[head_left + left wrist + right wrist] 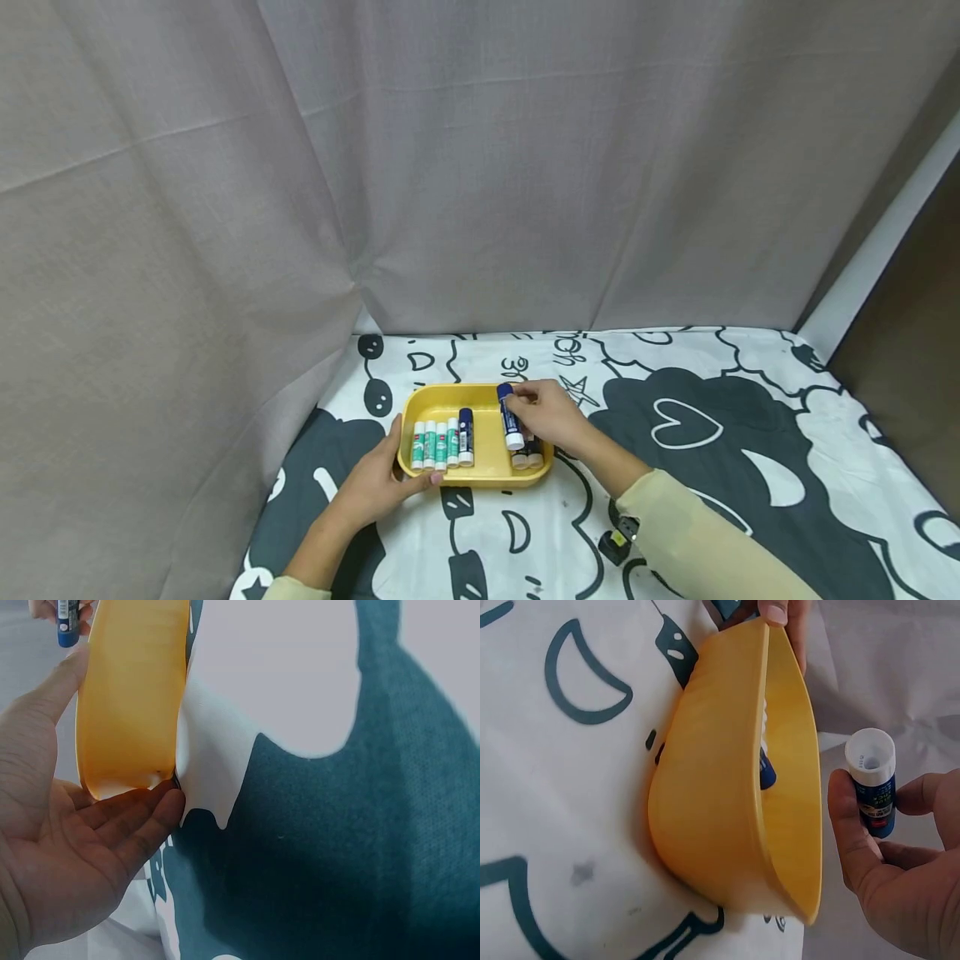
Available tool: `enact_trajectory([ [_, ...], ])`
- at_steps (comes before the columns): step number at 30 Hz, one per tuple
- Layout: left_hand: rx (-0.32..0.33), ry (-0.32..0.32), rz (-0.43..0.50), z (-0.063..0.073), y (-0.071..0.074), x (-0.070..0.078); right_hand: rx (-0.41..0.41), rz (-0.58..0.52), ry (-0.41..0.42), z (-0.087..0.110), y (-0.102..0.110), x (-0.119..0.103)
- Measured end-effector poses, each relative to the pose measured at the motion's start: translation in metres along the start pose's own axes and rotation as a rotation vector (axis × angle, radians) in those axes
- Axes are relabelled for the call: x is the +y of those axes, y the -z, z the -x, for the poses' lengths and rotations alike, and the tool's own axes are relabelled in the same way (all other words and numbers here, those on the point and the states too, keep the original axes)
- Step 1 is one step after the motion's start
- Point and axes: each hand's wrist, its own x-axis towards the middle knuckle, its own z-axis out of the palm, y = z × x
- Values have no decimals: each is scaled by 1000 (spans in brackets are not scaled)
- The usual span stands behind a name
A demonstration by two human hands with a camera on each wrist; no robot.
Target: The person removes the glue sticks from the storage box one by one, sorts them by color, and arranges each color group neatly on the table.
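Note:
A yellow tray (491, 481) rests on the patterned cloth. At its left end my left hand (378, 482) grips it, the thumb at the front rim; the left wrist view shows fingers curled against the tray's end. My right hand (551, 414) pinches a dark blue glue stick (510, 421) above the tray's right part, its white end (871, 754) toward the right wrist camera. Several green-and-white glue sticks (430, 444) stand in a row at the tray's left, beside a dark blue one (466, 437). Under the right hand are darker sticks (534, 454), partly hidden.
White cloth (495, 550) with dark grey cartoon prints covers the surface. A grey curtain (480, 208) hangs behind it, and a brown panel (907, 333) stands at the right. By the right sleeve lies a small black object (615, 546) with a yellow patch.

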Motion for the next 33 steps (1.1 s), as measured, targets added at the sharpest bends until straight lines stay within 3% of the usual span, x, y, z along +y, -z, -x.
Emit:
enact_trajectory([
  [8, 4, -13, -6, 1, 0, 1, 24, 52, 11, 9, 22, 9],
  [23, 9, -13, -6, -1, -1, -3, 42, 25, 6, 14, 53, 43],
  [33, 5, 0, -6, -1, -1, -2, 70, 34, -80, 16, 69, 71],
])
